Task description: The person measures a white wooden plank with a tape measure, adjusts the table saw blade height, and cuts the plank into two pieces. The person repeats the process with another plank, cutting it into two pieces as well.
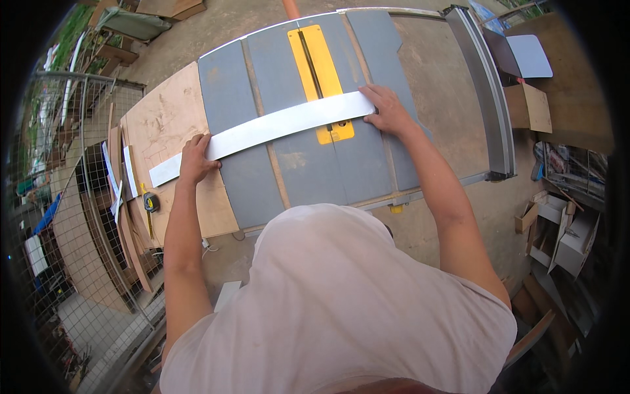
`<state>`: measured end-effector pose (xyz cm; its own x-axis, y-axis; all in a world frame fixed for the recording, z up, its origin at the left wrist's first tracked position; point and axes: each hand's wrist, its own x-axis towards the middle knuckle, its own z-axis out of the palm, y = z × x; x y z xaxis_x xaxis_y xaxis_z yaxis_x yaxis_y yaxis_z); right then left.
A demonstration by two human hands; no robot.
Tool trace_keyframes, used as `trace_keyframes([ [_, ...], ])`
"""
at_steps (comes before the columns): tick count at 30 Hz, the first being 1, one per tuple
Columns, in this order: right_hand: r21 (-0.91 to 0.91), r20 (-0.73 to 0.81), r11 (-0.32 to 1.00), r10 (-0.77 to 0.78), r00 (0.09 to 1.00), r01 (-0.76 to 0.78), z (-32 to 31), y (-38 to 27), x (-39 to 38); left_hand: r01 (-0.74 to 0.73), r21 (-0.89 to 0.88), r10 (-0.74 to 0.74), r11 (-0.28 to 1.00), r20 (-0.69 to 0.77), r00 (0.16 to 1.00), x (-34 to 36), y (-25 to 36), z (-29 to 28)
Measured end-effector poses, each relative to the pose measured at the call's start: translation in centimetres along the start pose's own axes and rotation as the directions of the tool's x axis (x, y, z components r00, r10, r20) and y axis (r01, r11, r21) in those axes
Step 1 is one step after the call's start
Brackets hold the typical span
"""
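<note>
Long white strip lies flat across the yellow insert of the grey saw counter — left hand and right hand spread flat on its ends, probably pinning it steady. Tape measure sits left of the insert, on plywood.

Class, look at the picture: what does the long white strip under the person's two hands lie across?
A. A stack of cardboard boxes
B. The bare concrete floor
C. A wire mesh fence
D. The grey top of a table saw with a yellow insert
D: the white strip lies flat across the grey saw table, crossing its yellow insert, with the left hand and the right hand pressing near its ends.
</note>
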<state>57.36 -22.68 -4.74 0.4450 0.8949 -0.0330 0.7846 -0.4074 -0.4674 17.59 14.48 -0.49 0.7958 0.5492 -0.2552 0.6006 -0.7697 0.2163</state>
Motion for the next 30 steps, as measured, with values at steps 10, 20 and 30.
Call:
trace_keyframes([
  [10, 0.016, -0.010, 1.000, -0.008, 1.000, 0.008, -0.1, 0.1, 0.1, 0.007, 0.024, -0.007, 1.000, 0.002, 1.000, 0.2, 0.0, 0.0],
  [20, -0.003, 0.007, 1.000, 0.028, 1.000, -0.028, -0.3, -0.2, 0.4, 0.014, 0.012, -0.014, 1.000, -0.005, 1.000, 0.5, 0.1, -0.1],
  [30, 0.023, 0.004, 0.999, 0.044, 0.999, -0.044, -0.2, 0.0, 1.1, 0.011, 0.019, -0.011, 1.000, 0.005, 1.000, 1.1, 0.0, -0.3],
])
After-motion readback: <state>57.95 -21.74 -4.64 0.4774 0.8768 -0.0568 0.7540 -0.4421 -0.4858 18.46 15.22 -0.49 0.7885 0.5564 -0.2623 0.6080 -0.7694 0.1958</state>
